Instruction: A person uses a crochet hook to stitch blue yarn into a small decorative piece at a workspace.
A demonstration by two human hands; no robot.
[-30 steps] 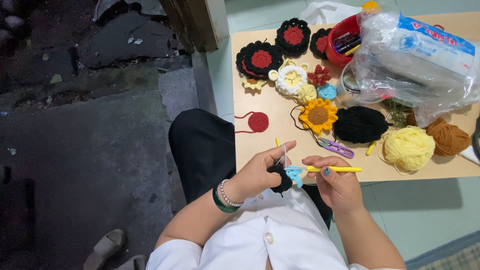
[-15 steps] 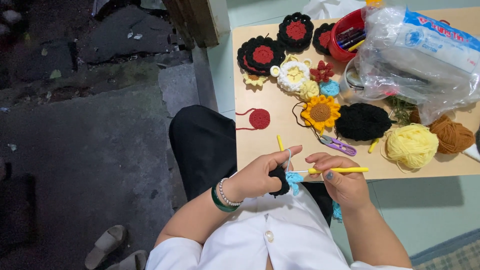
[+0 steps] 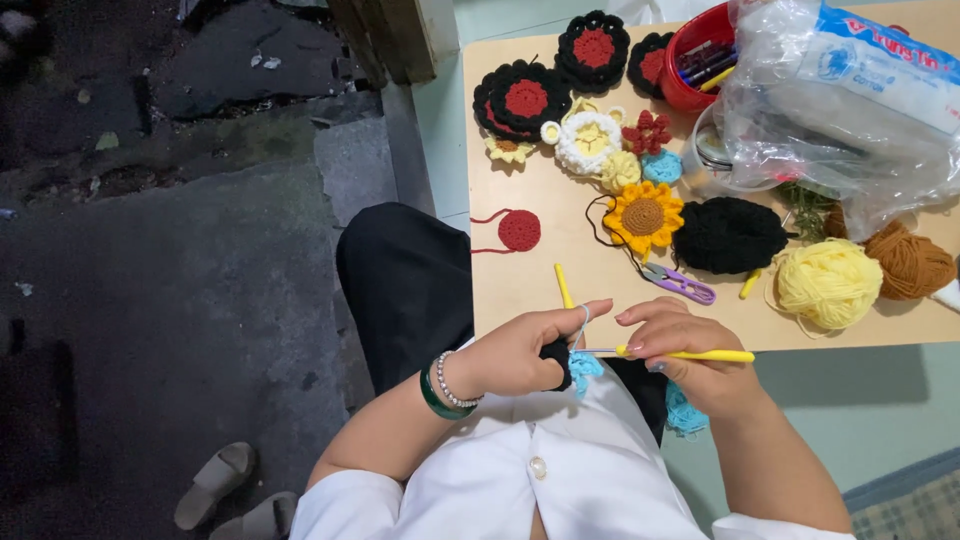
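Head view, looking straight down: the left hand (image 3: 525, 352) pinches a small piece of black and light-blue crochet work (image 3: 572, 364) between thumb and fingers, its grip closed on the piece, with a strand of pale yarn looped over the raised forefinger. The right hand (image 3: 690, 355) has its grip closed on a yellow-handled crochet hook (image 3: 690, 354), held level, its thin metal tip pointing left into the crochet work. Both hands hover just off the near edge of the light wooden tabletop (image 3: 520, 290), above a lap in black trousers and a white buttoned shirt. A green bangle and a beaded bracelet (image 3: 445, 385) circle the left wrist.

On the tabletop, just beyond the hands, lie a second yellow stick-like hook (image 3: 564, 286) and a pair of small purple thread snips (image 3: 680, 283). Farther out sit a small red crocheted disc (image 3: 519, 230), a crocheted sunflower (image 3: 643, 216), a black woolly crocheted piece (image 3: 728, 235), a pale yellow ball of yarn (image 3: 828, 284) and a brown ball of yarn (image 3: 908, 262) touching it. Round black-and-red crocheted flowers (image 3: 522, 98) lie near the far edge beside a white-and-yellow crocheted flower (image 3: 589, 141). A red plastic tub (image 3: 690, 62) of pens stands behind them, next to a crumpled clear plastic bag (image 3: 830, 110). Grey sandals (image 3: 215, 485) rest on the dark floor at the lower left.
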